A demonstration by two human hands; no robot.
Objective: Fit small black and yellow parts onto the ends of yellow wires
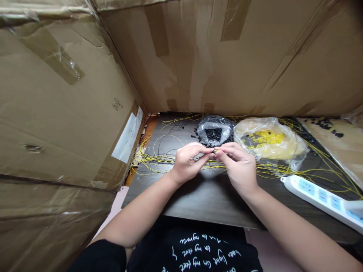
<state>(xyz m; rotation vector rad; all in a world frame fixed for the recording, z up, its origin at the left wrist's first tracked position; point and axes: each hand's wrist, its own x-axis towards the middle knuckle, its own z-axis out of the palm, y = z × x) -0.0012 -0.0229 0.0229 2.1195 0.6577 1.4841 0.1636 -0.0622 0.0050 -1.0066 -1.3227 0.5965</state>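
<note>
My left hand [188,161] and my right hand [239,166] meet fingertip to fingertip above the table, both closed in a pinch. Between them is a tiny black-and-yellow piece [214,150], mostly covered by the fingers; its exact kind is too small to make out. Under and behind the hands runs a loose bundle of yellow and black cords [159,159]. Just beyond the fingertips, a clear plastic bag [202,130] holds many small black parts [213,133]. Right of it, another clear bag [295,145] contains small yellow loops [268,138].
Tall cardboard walls [193,75] enclose the dark table [198,200] at the back and left. A white power strip [314,193] lies at the right. Black pieces [326,124] are scattered on a cardboard sheet [346,151] at the far right.
</note>
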